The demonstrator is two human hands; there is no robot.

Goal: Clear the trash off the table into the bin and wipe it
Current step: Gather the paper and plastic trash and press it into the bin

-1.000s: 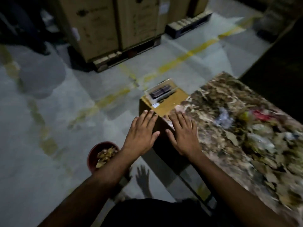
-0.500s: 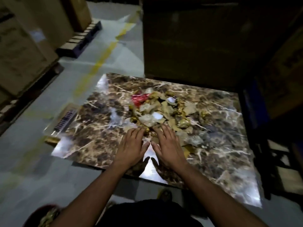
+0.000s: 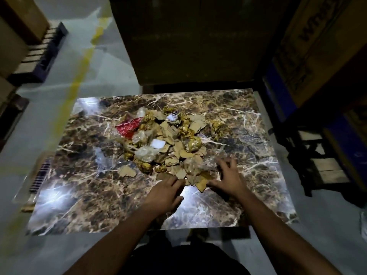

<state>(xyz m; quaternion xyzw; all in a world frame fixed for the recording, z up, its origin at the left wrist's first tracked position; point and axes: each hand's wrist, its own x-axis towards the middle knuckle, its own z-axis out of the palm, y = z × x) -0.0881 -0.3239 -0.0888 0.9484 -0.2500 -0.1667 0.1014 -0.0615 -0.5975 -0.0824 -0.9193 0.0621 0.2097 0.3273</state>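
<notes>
Item: trash pile [image 3: 166, 143], lying mid-table [image 3: 79, 195] on the marble-patterned top; we are noting torn cardboard scraps [image 3: 127, 171], gold foil balls [image 3: 193, 144], a red wrapper [image 3: 129, 127], clear plastic. Our left hand [image 3: 164, 192] is lying at the pile's near edge, fingers fairly straight, touching cardboard. Our right hand [image 3: 228, 178] is spreading loosely curled fingers over the scraps.

Both bare forearms reach forward from the lower edge of the view, converging slightly. Left hand [image 3: 165, 192] lies palm down, fingers together and fairly straight, pointing forward and to the right. Right hand [image 3: 228, 176] is palm down too, fingers spread and bent like a claw, thumb stretched out toward the left hand. Hands near, not touching.
</notes>
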